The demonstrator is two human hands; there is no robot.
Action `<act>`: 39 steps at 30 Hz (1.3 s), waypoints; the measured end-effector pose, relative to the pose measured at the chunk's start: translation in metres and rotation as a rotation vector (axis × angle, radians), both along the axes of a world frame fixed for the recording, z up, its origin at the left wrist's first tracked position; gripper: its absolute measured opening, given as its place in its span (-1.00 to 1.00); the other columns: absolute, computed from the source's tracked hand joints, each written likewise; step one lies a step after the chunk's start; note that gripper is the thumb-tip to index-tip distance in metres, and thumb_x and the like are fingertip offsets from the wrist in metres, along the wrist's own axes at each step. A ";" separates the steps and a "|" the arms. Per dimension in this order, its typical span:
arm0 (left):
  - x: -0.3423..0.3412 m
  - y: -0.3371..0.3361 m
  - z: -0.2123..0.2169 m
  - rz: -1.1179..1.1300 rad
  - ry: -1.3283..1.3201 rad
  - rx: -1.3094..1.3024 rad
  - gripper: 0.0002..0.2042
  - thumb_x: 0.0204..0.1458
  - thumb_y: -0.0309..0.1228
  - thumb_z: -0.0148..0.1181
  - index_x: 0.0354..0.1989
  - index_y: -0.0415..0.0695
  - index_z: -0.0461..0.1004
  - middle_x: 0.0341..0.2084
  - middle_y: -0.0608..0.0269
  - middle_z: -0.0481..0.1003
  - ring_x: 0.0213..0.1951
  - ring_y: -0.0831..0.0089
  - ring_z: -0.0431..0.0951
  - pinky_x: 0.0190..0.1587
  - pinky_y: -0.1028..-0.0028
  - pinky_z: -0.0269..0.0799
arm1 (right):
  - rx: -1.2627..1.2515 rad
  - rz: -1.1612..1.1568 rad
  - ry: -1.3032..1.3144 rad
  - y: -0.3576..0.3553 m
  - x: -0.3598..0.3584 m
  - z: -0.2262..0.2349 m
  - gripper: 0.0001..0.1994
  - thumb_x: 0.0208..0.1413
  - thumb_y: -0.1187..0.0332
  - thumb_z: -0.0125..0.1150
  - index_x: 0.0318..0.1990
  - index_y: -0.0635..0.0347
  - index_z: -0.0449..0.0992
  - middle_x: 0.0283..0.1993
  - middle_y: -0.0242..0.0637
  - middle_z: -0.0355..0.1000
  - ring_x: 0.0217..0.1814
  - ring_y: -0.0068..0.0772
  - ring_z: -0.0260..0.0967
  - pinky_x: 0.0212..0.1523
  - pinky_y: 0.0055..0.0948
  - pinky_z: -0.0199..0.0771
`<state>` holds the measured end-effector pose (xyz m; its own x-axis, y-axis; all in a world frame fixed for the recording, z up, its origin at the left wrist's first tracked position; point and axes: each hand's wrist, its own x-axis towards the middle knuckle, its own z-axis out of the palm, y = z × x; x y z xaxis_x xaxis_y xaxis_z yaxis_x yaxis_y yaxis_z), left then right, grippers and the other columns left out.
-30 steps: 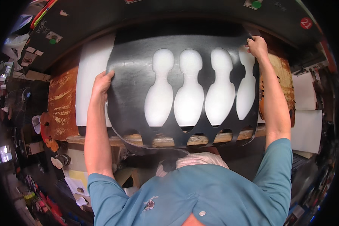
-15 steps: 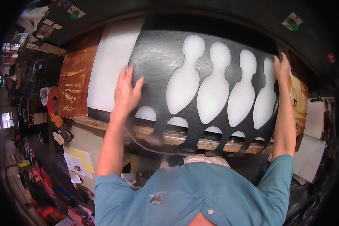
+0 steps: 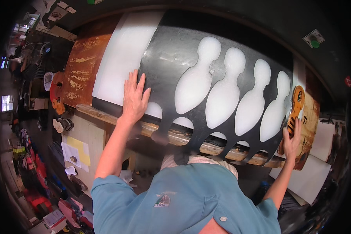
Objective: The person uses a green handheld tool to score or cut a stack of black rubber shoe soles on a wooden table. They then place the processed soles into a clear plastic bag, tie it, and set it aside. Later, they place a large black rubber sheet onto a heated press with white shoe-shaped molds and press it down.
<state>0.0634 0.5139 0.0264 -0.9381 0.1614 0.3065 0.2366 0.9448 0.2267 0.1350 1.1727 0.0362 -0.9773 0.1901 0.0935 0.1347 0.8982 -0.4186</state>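
Observation:
A black flexible sheet (image 3: 160, 54) with several sole-shaped cutouts lies over a white board (image 3: 117, 66), which shows through the holes. Its near edge is cut into scallops, and the strips between them hang over the table's front. My left hand (image 3: 135, 99) rests flat, fingers stretched out, across the sheet's left edge and the white board. At the sheet's right end lies an orange sole-shaped cutting die (image 3: 298, 97) with dark slots. My right hand (image 3: 291, 143) is at its near part, thumb on one side and fingers on the other; the palm side is hidden.
A worn brown board (image 3: 85, 70) extends left of the white one, and a wooden rail (image 3: 101, 117) runs along the front. Behind is a dark machine beam with a green button (image 3: 314, 44). More orange dies (image 3: 57, 97) hang at the left; pale sheets (image 3: 312, 175) stand at the right.
My right hand has come from the sheet's far right corner toward me, onto the orange die, now plainly visible. My left hand has flattened onto the sheet. The view has tilted.

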 end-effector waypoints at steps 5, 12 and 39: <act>0.006 0.009 0.001 0.038 0.012 0.072 -0.44 0.28 -0.43 0.24 0.44 -0.19 0.30 0.50 -0.21 0.18 0.49 -0.24 0.17 0.50 -0.10 0.08 | -0.280 0.195 -0.132 0.003 0.014 0.033 0.11 -0.04 -0.11 0.47 0.62 0.13 0.08 0.73 0.03 -0.20 0.75 0.01 -0.18 0.63 -0.03 -0.02; 0.010 0.022 0.006 0.136 0.076 0.307 -0.65 0.25 -0.51 0.27 0.21 -0.26 0.54 0.33 -0.05 0.44 0.36 0.00 0.42 0.40 0.18 0.32 | -0.316 0.213 -0.326 0.008 0.007 0.057 0.21 -0.36 0.22 0.40 0.65 -0.01 0.03 0.75 0.05 -0.32 0.77 0.06 -0.26 0.64 -0.10 -0.03; -0.041 0.038 -0.004 0.133 0.013 0.179 -0.61 0.39 -0.41 0.14 0.35 -0.21 0.47 0.43 -0.03 0.33 0.47 0.03 0.29 0.48 0.17 0.24 | -0.305 0.260 -0.283 0.010 0.013 0.061 0.17 -0.28 0.20 0.50 0.63 0.08 0.05 0.73 0.14 -0.33 0.77 0.15 -0.31 0.67 -0.05 -0.09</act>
<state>0.0226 0.5522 0.0223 -0.9431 -0.0214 0.3318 0.1171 0.9127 0.3916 0.1482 1.1831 0.0973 -0.9751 -0.0861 -0.2043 0.0686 0.7590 -0.6475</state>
